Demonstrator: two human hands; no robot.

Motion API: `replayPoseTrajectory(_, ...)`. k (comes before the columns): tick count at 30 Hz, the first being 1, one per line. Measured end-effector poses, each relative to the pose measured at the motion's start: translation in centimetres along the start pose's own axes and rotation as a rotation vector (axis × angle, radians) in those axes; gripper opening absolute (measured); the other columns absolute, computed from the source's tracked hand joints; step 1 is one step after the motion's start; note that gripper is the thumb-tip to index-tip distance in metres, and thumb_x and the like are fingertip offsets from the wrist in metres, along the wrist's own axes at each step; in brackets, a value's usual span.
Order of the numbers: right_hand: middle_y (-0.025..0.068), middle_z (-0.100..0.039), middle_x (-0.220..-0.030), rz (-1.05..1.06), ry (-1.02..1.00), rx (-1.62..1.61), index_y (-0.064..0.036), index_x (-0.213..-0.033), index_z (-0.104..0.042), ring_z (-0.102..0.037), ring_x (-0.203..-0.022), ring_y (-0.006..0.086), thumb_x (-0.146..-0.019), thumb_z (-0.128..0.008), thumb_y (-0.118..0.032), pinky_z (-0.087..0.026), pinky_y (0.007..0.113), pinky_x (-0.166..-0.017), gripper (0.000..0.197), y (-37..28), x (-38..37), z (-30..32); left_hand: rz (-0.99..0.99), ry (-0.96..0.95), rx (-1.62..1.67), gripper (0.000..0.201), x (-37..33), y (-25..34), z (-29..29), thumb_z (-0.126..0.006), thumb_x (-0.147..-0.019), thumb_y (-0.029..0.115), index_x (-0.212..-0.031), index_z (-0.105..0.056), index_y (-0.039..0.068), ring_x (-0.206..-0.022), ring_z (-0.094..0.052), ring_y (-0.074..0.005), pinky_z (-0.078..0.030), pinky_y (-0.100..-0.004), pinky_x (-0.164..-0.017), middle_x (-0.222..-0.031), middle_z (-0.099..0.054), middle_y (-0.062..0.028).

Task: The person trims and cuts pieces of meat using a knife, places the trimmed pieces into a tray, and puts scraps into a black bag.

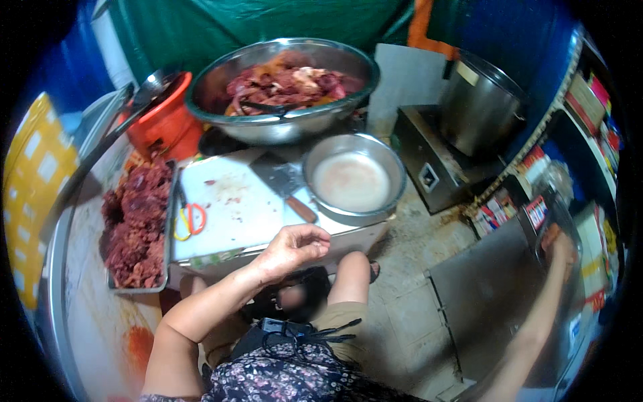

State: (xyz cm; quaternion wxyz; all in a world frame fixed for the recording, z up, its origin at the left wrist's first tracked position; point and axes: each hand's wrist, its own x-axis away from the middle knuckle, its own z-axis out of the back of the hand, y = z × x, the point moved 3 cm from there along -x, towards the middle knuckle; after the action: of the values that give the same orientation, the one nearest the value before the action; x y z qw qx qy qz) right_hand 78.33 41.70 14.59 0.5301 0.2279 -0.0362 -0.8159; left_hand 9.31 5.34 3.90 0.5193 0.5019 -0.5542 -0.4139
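My left hand (293,252) hangs above the near edge of a white cutting board (221,234), its fingers loosely bent, with a gap to the thumb and nothing in it. A cleaver (278,177) with a wooden handle lies on the board. Scissors (192,221) with red and yellow handles rest at its left side. Just beyond my left hand sits a metal bowl (395,197) of cloudy liquid. Far to the right, my right hand (561,248) reaches over a metal surface (495,288) beside packages. Its fingers curl around something brownish, which is too blurred to name.
A metal tray (165,275) of chopped raw meat lies left of the board. Behind are a large metal basin (295,127) of meat and an orange-red bucket (175,117). A tall pot (479,107) stands on a metal stove (429,161) at the back right.
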Motion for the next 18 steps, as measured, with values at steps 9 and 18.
replayPoseTrajectory(9,0.0123,-0.066,-0.113,0.663,0.137,-1.066,0.0014,-0.128,-0.058,-0.063,-0.100,0.0209,-0.079,-0.069,-0.004,-0.049,0.030,-0.091,0.050,-23.3,8.9,14.0,-0.236,0.309,-0.097,0.023,6.7,0.6,7.6,-0.070,-0.089,0.004,-0.111,-0.065,-0.001,-0.101,-0.064,-0.0147,-0.052,-0.0293,-0.092,-0.109,-0.066,-0.0061)
replayPoseTrajectory(18,0.0146,-0.068,-0.101,1.270,-0.216,-1.453,0.0043,-0.116,-0.065,-0.066,-0.093,0.0212,-0.081,-0.072,-0.009,-0.052,0.032,-0.084,0.038,-47.0,32.0,32.3,-0.323,0.723,-0.290,0.025,16.3,4.1,16.9,-0.070,-0.086,0.001,-0.110,-0.066,-0.002,-0.101,-0.064,-0.0155,-0.051,-0.0285,-0.091,-0.111,-0.064,-0.0070)
